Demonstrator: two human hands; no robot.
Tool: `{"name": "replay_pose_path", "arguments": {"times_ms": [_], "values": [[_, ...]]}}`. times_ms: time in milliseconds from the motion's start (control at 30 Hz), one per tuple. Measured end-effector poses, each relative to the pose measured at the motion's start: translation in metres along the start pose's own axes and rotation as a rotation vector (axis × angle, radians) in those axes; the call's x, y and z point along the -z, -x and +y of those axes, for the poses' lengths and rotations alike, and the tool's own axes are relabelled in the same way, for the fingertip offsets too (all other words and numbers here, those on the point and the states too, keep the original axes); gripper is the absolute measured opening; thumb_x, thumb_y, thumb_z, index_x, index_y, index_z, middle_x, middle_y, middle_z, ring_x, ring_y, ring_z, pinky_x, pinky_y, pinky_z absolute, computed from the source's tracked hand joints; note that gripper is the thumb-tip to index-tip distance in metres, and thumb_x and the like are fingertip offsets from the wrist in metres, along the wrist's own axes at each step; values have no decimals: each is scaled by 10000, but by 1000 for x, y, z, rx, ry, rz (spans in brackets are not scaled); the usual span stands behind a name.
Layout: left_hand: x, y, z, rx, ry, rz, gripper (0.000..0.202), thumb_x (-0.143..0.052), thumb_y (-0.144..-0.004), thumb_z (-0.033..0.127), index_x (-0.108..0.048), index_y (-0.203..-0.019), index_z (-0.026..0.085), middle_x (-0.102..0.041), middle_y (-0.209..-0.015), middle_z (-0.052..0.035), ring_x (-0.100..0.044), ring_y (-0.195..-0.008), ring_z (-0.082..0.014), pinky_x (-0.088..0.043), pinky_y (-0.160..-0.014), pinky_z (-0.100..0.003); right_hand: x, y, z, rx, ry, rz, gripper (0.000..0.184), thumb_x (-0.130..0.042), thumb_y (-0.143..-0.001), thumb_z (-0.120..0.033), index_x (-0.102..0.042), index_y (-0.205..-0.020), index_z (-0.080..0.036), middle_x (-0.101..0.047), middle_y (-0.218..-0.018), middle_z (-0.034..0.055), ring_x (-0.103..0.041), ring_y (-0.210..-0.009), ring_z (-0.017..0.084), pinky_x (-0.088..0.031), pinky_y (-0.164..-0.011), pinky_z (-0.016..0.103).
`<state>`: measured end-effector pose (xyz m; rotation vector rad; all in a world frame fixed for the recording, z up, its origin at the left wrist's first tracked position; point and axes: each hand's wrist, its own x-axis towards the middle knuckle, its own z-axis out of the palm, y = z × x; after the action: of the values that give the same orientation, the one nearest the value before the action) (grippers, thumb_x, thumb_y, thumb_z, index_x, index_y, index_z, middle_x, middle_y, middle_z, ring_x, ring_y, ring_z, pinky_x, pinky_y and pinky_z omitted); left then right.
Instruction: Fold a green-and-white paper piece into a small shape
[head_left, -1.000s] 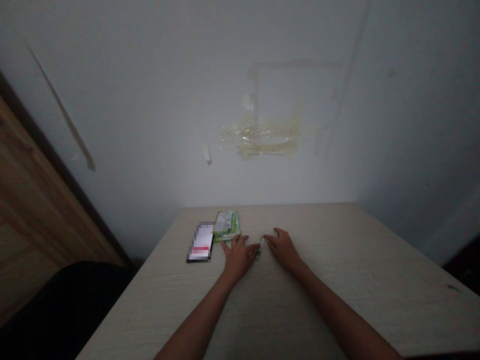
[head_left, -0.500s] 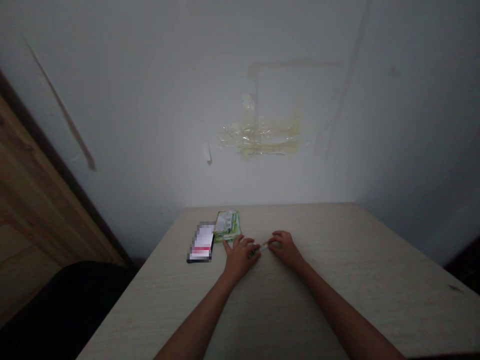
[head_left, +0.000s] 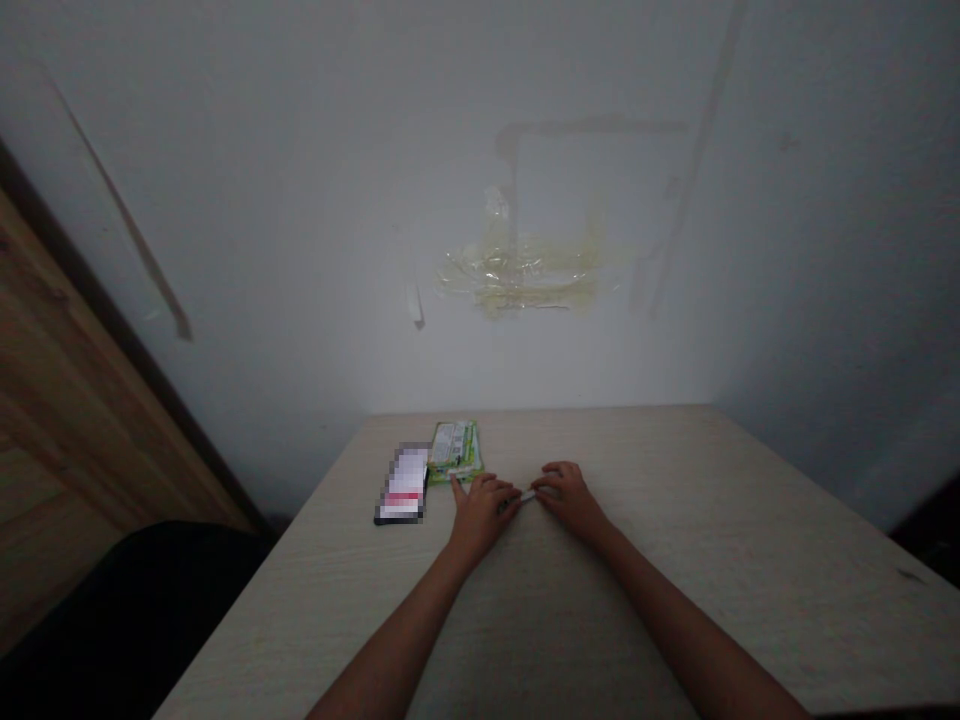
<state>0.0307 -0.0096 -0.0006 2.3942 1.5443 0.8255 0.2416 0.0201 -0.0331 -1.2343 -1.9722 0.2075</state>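
- Far left, off the tabletop: wooden panel slanting along the wall, with a dark shape low in the near corner, too dim to identify.
- Left part of the tabletop, toward the far edge: phone lying flat, screen blurred out. Green packet just beside it on the right; touching or a hair apart, cannot tell.
- Left hand: palm down, just to the near side of the packet, fingers curled in. Grip narrowed to what looks like a fingertip pinch on the left end of the small pale strip.
- Small pale strip: between the two hands, lying roughly left to right, toward the far edge and a little left of the tabletop's middle. Resting on the surface or held just above it, cannot tell.
- Right hand: mirrors the other, palm down, fingers tucked. Grip drawn in to a likely pinch on the strip's right end.
- Reads as fine two-handed fingertip work on a very small thing. Probably best done with the heels of both hands planted on the tabletop for steadiness.
- Better to hold with the finger pads than the nails, and to set the two pinches close together so the strip cannot buckle or slip.
- Worth keeping any force small and even, and working clear of the packet and phone. In light this dim, safer to go by feel than by sight.
- Behind, on the wall: yellowed tape residue.
- Far right of the tabletop: small dark mark close to the edge.
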Motion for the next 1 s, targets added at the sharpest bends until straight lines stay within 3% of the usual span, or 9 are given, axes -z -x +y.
{"name": "replay_pose_path", "arguments": {"times_ms": [133, 367, 700, 1000], "values": [[-1, 0, 3, 28, 7, -8, 213, -528, -908, 434, -692, -1036, 388, -712, -1102, 14, -483, -1225, -253, 144, -1060, -706, -2, 0, 0, -56, -1, 81, 269, -681, -805, -342, -710, -1033, -201, -629, -1063, 117, -511, -1081, 269, -418, -978, 451], [-5, 0, 12, 98, 36, 31, 263, -533, -895, 467, -675, -1090, 361, -689, -1123, -23, -533, -1161, -250, 63, -1070, -718, -3, 3, -5, -129, -48, 81, 184, -647, -831, -356, -730, -789, -197, -642, -1026, 110, -517, -1074, 261, -400, -991, 442], [-4, -1, 17, 183, 183, 21, 287, -624, -819, 396, -663, -1101, 363, -702, -1100, -10, -547, -1157, -261, 13, -1087, -704, -4, -2, -4, -136, -210, 86, 190, -668, -792, -388, -756, -909, -268, -688, -1034, 66, -582, -1039, 241, -390, -992, 429], [-4, -1, 17, 209, 238, 57, 271, -614, -815, 410, -629, -1063, 301, -712, -1051, -5, -565, -1135, -241, 5, -1110, -667, 2, -3, -14, -126, -254, 29, 216, -654, -804, -402, -753, -939, -266, -723, -1007, 58, -611, -1021, 241, -397, -972, 418]]}}
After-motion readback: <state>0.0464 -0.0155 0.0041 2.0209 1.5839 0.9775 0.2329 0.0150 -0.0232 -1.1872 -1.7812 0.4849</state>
